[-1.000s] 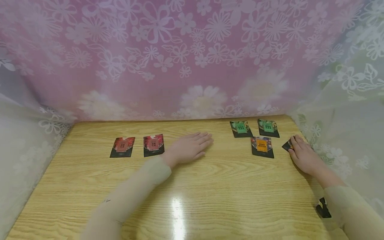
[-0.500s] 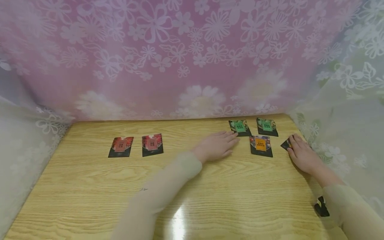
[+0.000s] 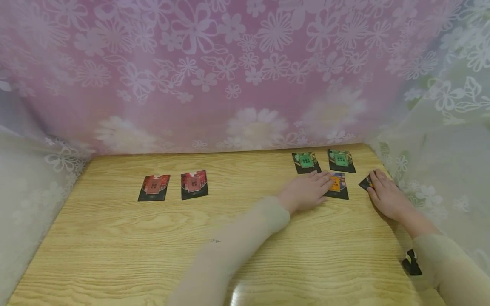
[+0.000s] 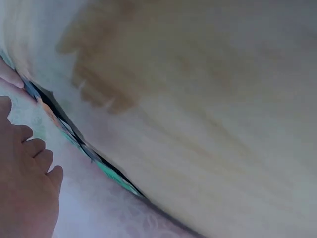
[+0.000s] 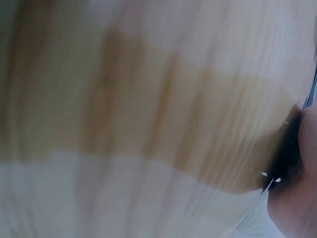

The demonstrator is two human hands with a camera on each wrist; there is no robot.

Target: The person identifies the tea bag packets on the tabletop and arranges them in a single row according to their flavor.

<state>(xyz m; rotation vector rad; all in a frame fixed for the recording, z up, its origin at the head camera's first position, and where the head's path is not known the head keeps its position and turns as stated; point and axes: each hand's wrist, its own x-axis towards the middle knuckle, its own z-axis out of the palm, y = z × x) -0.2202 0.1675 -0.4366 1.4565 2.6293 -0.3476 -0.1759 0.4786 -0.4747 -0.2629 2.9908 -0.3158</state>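
In the head view my left hand (image 3: 307, 189) reaches to the right with its fingers straight. It overlaps the left part of an orange-labelled packet (image 3: 338, 192). My right hand (image 3: 389, 196) rests on a dark packet (image 3: 365, 183) by the table's right edge, its fingers stretched forward and covering most of that packet. In the right wrist view a dark patch of the packet (image 5: 287, 151) shows beside the hand. Behind my left hand lie two green-labelled packets, one on the left (image 3: 306, 162) and one on the right (image 3: 341, 161).
Two red-labelled packets, a left one (image 3: 154, 188) and a right one (image 3: 194, 185), lie on the left of the wooden table (image 3: 115, 246). A black packet-like piece (image 3: 411, 263) sits by my right forearm. Floral curtains (image 3: 183, 76) hang around the table.
My left hand has moved right across the table, from beside the red-labelled packets to over the orange-labelled one. My right hand has stayed on the dark packet.
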